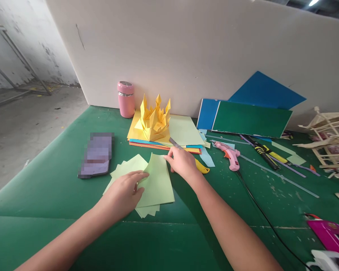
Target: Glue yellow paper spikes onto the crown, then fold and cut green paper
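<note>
A stack of light green paper sheets [159, 180], fanned unevenly, lies in front of me. My left hand [125, 192] rests over its left side, with the fingers curled at a raised edge of the top sheet and the thumb below. At the far right corner of that sheet, my right hand [182, 162] has its thumb and index finger closed on the paper. A knife with a yellow handle [202, 166] and a grey blade [175, 143] passes beneath the right hand, which hides its middle. I cannot tell if the palm touches it.
Behind the stack, a yellow folded-paper crown [153, 120] sits on coloured paper [183, 130], beside a pink bottle [126, 99]. A phone [97, 154] lies left. To the right are a pink glue gun [228, 154] with its cord, glue sticks, cutters [267, 156] and a wooden stick model [332, 139].
</note>
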Demonstrator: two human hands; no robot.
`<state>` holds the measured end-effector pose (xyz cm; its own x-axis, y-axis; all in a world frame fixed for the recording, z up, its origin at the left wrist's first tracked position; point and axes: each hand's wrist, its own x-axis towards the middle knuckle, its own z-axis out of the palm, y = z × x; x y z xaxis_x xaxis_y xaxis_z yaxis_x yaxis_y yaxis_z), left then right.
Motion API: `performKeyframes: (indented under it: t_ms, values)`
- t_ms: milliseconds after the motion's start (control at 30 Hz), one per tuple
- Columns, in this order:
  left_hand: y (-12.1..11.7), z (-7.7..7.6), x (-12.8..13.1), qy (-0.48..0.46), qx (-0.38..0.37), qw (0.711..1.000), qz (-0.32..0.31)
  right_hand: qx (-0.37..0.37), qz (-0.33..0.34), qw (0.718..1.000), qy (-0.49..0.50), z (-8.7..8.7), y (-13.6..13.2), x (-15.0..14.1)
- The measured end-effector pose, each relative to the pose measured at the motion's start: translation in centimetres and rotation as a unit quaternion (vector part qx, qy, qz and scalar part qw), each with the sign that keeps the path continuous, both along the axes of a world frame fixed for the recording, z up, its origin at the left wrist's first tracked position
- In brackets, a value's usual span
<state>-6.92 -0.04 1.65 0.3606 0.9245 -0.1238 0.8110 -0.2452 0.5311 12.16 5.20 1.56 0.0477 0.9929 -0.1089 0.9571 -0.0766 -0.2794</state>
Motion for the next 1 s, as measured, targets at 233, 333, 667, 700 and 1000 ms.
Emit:
performKeyframes:
  t_ms: [233,333,667,700,1000]
  values:
    - [0.0,-0.2,0.0,-0.014,0.004,0.999,0.032,0.044,-0.010,0.998,-0.038,-0.2,0.4,-0.8]
    - [0.1,-0.2,-0.1,-0.027,0.010,0.998,0.057,0.077,-0.013,0.996,-0.044,-0.3,-0.7,-0.2]
    - [0.9,1.5,-1.1,-0.099,-0.038,0.988,0.109,0.218,0.002,0.976,-0.005,-3.5,-3.6,5.3]
    - [0.9,1.6,-1.1,-0.108,-0.044,0.986,0.116,0.222,-0.003,0.975,0.018,-3.6,-3.9,5.4]
    - [1.4,1.9,-1.2,-0.180,-0.049,0.963,0.192,0.030,0.132,0.960,0.244,-1.5,-9.6,7.0]
